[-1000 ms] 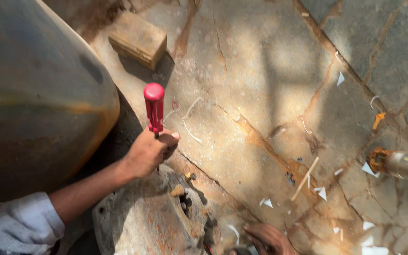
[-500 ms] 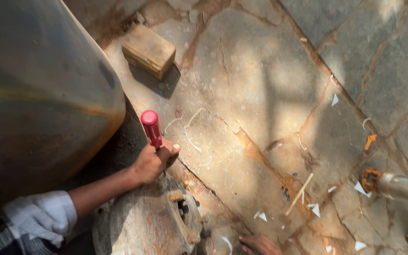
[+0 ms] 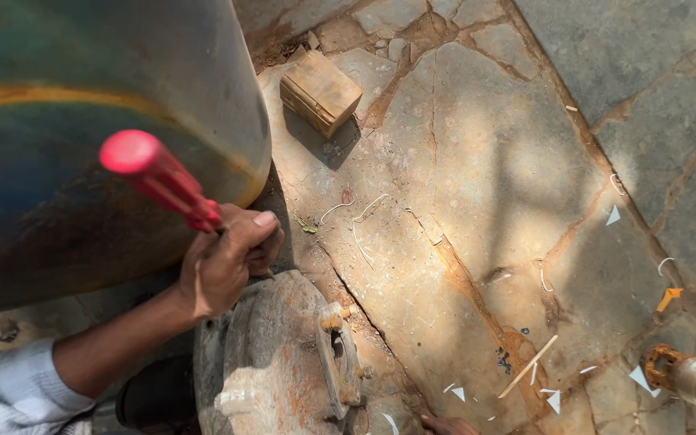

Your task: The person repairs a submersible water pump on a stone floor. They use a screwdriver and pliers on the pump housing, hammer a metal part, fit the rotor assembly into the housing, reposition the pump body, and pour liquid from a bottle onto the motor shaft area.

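Since earlier frame: left hand [image 3: 227, 262] drawn nearer w/ red-handled screwdriver [image 3: 159, 179], handle now tipped up-left across big blue-green tank [image 3: 82, 105]; wood block [image 3: 321, 92] slid toward upper middle. Head view, only one: fingers clamped round lower end of red handle, shaft hidden behind fist, tip not visible. Fist sits just above rusty round metal casting [image 3: 271, 362], touching or nearly, can't tell which. Tank crowds hand from left, casting from below. Right hand [image 3: 449, 424] barely in at bottom edge, fingers mostly cut off, grip can't be told. Cracked stone paving [image 3: 485, 161] strewn w/ white shards, a thin stick [image 3: 528, 367], bits of wire. Metal pipe w/ rusty end [image 3: 690, 377] at lower right, well apart.
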